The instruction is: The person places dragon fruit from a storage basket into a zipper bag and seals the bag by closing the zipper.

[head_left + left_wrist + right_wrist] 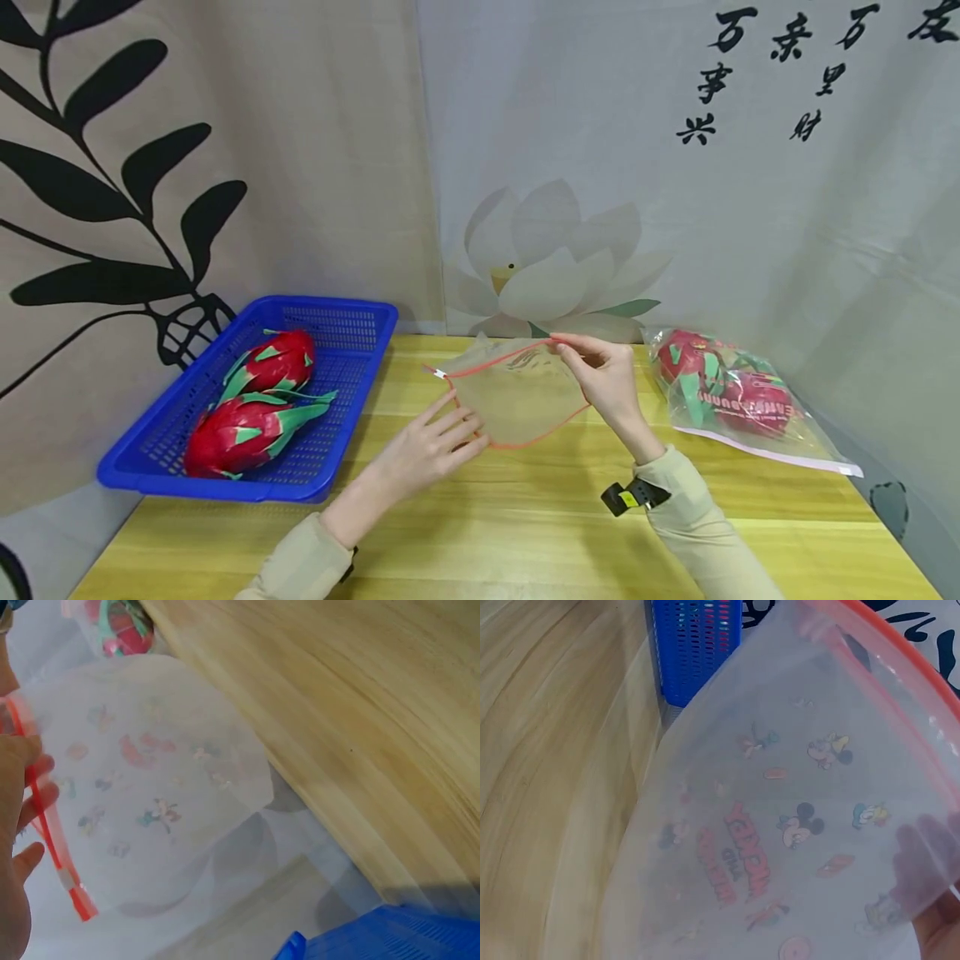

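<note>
The held bag looks like matt, frosted plastic. The counter is smooth wood, the basket smooth-rimmed plastic.

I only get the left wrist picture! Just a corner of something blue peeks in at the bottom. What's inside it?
Observer: Two red dragon fruits lie in the blue basket.
Operator: Yum! I can't see how the right hand is holding on. What's it doing?
Observer: It pinches the see-through bag by its red edge.
Operator: And what's behind the blue basket?
Observer: Big black leaves, printed on a cloth backdrop.
</note>
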Demonstrator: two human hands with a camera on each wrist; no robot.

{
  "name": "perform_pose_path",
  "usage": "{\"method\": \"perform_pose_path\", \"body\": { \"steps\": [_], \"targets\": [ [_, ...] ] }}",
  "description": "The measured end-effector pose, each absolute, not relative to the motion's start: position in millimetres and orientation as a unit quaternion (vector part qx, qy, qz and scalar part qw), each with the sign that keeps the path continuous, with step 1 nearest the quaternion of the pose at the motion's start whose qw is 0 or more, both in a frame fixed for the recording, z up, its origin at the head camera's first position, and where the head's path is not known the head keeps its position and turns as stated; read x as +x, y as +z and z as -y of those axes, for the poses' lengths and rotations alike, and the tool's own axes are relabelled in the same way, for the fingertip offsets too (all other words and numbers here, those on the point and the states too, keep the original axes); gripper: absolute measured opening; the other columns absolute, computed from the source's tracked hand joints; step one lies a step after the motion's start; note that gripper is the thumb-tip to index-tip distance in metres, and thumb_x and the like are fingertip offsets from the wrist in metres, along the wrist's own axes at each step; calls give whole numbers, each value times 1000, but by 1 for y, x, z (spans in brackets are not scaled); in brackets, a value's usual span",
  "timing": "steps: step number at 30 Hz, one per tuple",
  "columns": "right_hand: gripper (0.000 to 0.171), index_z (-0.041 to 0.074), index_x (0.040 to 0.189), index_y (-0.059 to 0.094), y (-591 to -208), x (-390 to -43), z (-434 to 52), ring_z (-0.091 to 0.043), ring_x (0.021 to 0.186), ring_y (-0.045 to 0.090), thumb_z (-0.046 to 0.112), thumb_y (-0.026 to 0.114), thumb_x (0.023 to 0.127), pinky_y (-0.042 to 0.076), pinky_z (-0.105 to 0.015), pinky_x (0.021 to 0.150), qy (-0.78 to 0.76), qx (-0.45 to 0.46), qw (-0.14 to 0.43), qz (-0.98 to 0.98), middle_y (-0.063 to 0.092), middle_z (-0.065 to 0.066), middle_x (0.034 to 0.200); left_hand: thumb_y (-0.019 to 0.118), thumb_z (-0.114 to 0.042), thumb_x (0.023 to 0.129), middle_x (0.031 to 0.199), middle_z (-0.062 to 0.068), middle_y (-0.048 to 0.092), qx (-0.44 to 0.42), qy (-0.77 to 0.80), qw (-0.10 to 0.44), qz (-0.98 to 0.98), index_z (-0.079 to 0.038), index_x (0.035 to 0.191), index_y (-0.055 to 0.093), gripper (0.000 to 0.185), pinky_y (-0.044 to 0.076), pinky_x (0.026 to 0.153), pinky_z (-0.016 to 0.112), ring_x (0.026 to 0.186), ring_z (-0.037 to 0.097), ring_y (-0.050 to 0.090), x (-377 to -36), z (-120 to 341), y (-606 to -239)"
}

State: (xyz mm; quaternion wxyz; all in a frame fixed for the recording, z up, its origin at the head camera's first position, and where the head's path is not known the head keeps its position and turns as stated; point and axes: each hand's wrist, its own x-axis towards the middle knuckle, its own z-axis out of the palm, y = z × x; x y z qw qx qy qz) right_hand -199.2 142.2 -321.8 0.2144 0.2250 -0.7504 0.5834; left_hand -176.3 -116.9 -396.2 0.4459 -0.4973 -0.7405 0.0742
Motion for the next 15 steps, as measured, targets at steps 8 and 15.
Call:
{"method": "perform_pose_path", "body": {
  "steps": [8, 15],
  "targets": [
    [18, -9, 102, 69, -319, -197, -139, 2, 31, 25, -4, 60, 88, 24, -19, 34, 571, 224, 215, 760, 70, -29, 93, 48, -17, 95, 115, 3, 67, -489, 26, 397, 777, -16, 113, 65, 24, 46, 103, 44, 111, 22, 62, -170, 131, -377],
    [18, -8, 103, 69, -319, -197, -141, 3, 30, 25, -3, 60, 89, 24, -19, 33, 568, 223, 217, 762, 70, -28, 93, 69, -20, 83, 123, 14, 63, -375, -47, 331, 865, -8, 123, 60, 42, 48, 98, 49, 116, 33, 58, -170, 178, -346]
  ]
}}
